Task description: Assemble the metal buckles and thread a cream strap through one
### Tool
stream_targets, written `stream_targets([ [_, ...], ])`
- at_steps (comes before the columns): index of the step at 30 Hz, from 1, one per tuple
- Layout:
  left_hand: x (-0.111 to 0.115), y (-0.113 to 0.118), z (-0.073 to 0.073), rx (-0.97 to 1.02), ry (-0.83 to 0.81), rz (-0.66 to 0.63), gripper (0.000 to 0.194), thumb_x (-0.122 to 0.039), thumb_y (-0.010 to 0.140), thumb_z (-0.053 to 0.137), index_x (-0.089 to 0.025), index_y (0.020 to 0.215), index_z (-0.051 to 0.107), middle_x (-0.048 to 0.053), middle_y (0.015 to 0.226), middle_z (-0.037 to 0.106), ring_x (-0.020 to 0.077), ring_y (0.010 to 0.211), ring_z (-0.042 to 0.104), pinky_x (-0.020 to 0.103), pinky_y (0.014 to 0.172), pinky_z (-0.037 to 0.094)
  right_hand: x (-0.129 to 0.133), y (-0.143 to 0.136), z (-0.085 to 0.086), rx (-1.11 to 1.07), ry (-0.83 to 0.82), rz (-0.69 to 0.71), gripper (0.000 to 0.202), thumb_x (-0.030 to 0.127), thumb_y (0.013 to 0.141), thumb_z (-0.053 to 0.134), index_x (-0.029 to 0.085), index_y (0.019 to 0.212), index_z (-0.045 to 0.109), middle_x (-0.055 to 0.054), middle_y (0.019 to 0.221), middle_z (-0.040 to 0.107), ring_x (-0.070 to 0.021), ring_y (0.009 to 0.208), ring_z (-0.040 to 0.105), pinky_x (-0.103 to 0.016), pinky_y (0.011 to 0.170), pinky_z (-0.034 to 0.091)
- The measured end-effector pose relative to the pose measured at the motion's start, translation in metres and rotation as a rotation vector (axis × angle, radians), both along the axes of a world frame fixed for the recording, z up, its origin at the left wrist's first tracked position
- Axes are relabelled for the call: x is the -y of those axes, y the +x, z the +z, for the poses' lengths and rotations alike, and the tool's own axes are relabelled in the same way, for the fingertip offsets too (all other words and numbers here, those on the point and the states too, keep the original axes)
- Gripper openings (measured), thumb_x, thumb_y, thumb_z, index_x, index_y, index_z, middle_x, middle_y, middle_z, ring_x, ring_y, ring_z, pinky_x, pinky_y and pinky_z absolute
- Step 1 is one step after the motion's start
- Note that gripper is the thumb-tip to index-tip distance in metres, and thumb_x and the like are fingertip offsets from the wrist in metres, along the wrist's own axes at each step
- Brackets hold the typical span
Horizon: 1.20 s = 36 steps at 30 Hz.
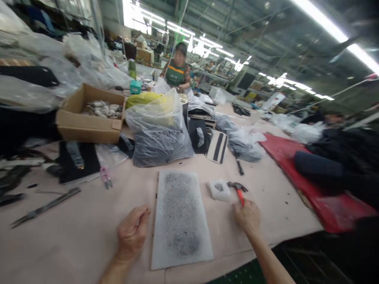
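Note:
My right hand (248, 216) is wrapped round the red handle of a claw hammer (240, 196), whose dark head points away from me beside a small white block (219, 190) with a dark worn patch. Left of centre, my left hand (134, 230) is closed with thumb and fingers pressed together; whatever it may hold is too small or hidden to see. Between the hands lies a white rectangular board (180, 217), its surface covered in dark pitting and smudges. The left hand is just beside the board's left edge.
Pink-handled snips (106, 177) and long pliers-like tongs (45, 208) lie left. Behind stand a cardboard box (89, 130) of small white pieces and a filled plastic bag (160, 138). A striped panel (217, 147) leans there. Red material (296, 169) covers the right. Another person (177, 73) sits opposite.

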State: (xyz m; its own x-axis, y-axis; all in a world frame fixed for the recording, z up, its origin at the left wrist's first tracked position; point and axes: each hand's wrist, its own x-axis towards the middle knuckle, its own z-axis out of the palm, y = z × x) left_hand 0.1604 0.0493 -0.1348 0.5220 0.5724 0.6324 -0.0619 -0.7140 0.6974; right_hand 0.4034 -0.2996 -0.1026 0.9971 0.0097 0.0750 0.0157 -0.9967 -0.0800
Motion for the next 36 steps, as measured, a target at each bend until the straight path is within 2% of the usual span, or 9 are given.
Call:
stream_targets([
  [5,-0.003,0.004,-0.003,0.008,0.059,0.000,0.008,-0.022,0.086,0.064,-0.016,0.090,0.070,0.002,0.084,0.073,0.0144,0.074,0.069,0.023,0.077,0.054,0.030,0.008,-0.003,-0.119,0.026,-0.134,0.036,0.037,0.086,0.051,0.010,0.109,0.060,-0.020,0.110,0.058,-0.0319,0.105,0.055,-0.040,0.091,0.041],
  [10,-0.004,0.008,-0.005,0.006,0.093,0.049,0.010,-0.024,0.087,0.063,-0.017,0.089,0.069,0.002,0.081,0.073,0.0137,0.070,0.069,0.022,0.072,0.055,0.031,0.024,0.009,-0.258,0.271,-0.221,0.008,0.021,0.080,0.057,0.014,0.082,0.059,-0.011,0.081,0.062,-0.0259,0.086,0.060,-0.037,0.080,0.046],
  [16,0.000,0.009,-0.004,0.052,0.062,-0.067,0.007,-0.015,0.087,0.059,-0.017,0.087,0.066,0.003,0.080,0.072,0.0146,0.071,0.069,0.024,0.068,0.057,0.003,0.014,0.028,-0.450,0.749,-0.231,0.016,0.007,0.074,0.052,0.017,0.063,0.046,0.002,0.056,0.046,-0.0098,0.045,0.045,-0.022,0.047,0.044],
  [20,0.000,0.010,0.001,0.105,0.035,-0.036,0.010,-0.010,0.086,0.057,-0.017,0.087,0.064,0.003,0.077,0.070,0.0144,0.070,0.068,0.024,0.068,0.057,-0.036,-0.017,0.047,-0.323,0.964,-0.212,0.014,0.022,0.085,0.050,0.019,0.074,0.043,0.003,0.063,0.048,-0.0075,0.043,0.041,-0.018,0.040,0.036],
  [23,0.000,0.009,0.003,0.096,0.003,-0.022,0.010,-0.010,0.085,0.057,-0.017,0.087,0.064,0.004,0.077,0.069,0.0143,0.070,0.067,0.024,0.068,0.056,-0.071,-0.050,0.086,-0.066,0.962,0.006,0.028,0.047,0.087,0.056,0.018,0.089,0.055,0.002,0.067,0.054,-0.0106,0.048,0.046,-0.021,0.041,0.039],
  [26,0.001,0.008,0.002,0.104,-0.005,-0.054,0.011,-0.010,0.086,0.056,-0.017,0.087,0.064,0.003,0.076,0.069,0.0141,0.069,0.066,0.024,0.066,0.056,-0.105,-0.082,0.128,0.072,0.655,0.402,0.028,0.045,0.091,0.051,0.019,0.093,0.061,0.003,0.060,0.052,-0.0120,0.048,0.048,-0.023,0.044,0.037],
  [28,0.001,0.008,0.001,0.123,0.000,-0.061,0.010,-0.010,0.086,0.057,-0.017,0.087,0.064,0.003,0.077,0.069,0.0142,0.069,0.066,0.024,0.066,0.056,-0.125,-0.099,0.142,0.112,0.535,0.705,0.022,0.038,0.093,0.051,0.019,0.098,0.061,0.003,0.061,0.053,-0.0121,0.050,0.050,-0.024,0.048,0.039],
  [31,0.000,0.008,0.002,0.131,-0.017,-0.049,0.009,-0.012,0.086,0.057,-0.017,0.089,0.063,0.005,0.078,0.069,0.0151,0.071,0.067,0.025,0.068,0.056,-0.147,-0.117,0.141,0.100,0.437,1.037,0.016,0.027,0.095,0.048,0.019,0.104,0.058,0.002,0.068,0.056,-0.0128,0.056,0.053,-0.025,0.054,0.039],
  [36,-0.001,0.008,0.007,0.120,-0.037,-0.061,0.009,-0.012,0.086,0.057,-0.018,0.089,0.063,0.004,0.077,0.069,0.0150,0.069,0.066,0.025,0.066,0.055,-0.165,-0.131,0.124,-0.002,0.290,1.115,0.016,0.024,0.099,0.038,0.020,0.098,0.054,0.000,0.069,0.057,-0.0141,0.057,0.054,-0.027,0.054,0.036],
])
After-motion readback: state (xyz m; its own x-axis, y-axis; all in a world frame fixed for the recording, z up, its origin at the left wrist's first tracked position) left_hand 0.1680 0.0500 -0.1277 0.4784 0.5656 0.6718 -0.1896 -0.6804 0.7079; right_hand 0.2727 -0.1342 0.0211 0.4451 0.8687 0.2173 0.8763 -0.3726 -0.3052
